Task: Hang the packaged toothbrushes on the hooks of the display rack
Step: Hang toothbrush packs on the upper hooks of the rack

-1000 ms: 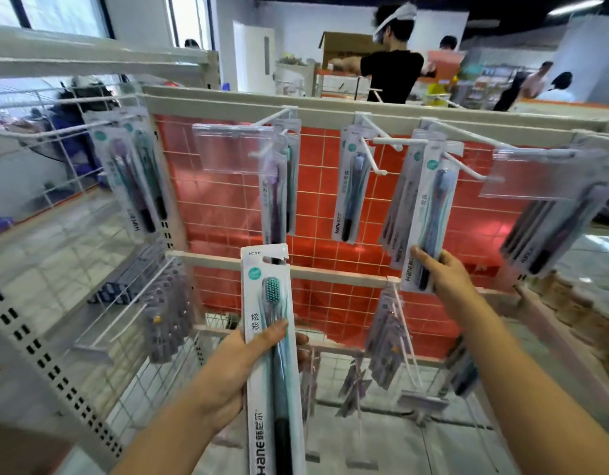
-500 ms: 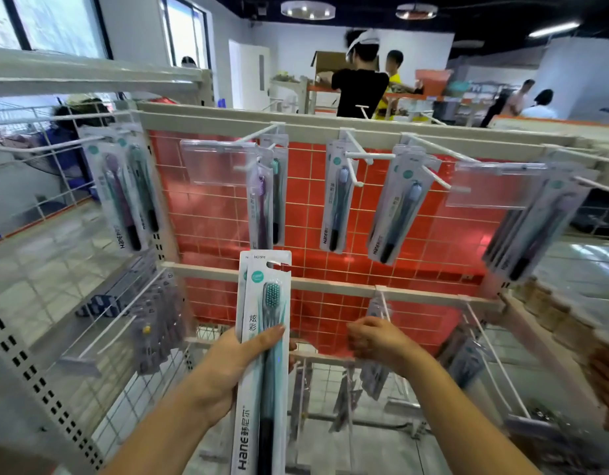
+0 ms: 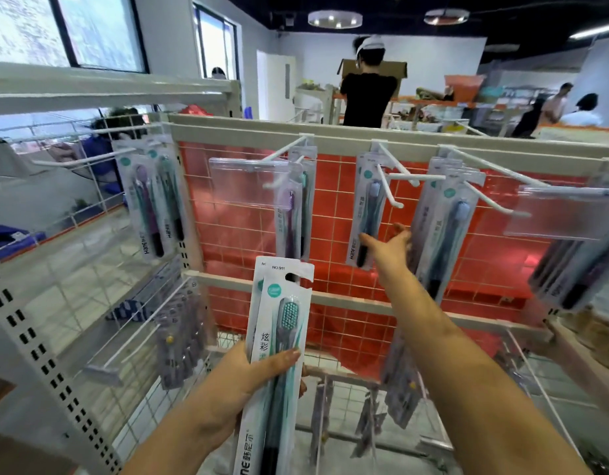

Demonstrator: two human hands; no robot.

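Note:
My left hand (image 3: 248,382) grips a small stack of packaged toothbrushes (image 3: 279,341) upright, low in front of the rack; the front pack shows a teal brush head. My right hand (image 3: 390,246) reaches up with fingers spread, empty, between a hanging toothbrush pack (image 3: 366,210) and the thicker bunch of packs (image 3: 440,221) to its right. White hooks (image 3: 395,173) stick out from the top bar of the display rack (image 3: 330,138). More packs hang on the left hook (image 3: 294,207) and the side panel (image 3: 152,200).
Clear price-tag holders (image 3: 248,181) (image 3: 563,214) hang at two hook ends. A lower bar carries hooks with small dark packs (image 3: 179,337). A perforated upright (image 3: 29,337) stands at left. People stand behind the rack, one in black (image 3: 368,94).
My right hand dropped from the right bunch of packs to the lower bar, then rose again and now reaches between the middle packs. My left hand kept its packs, held a little higher.

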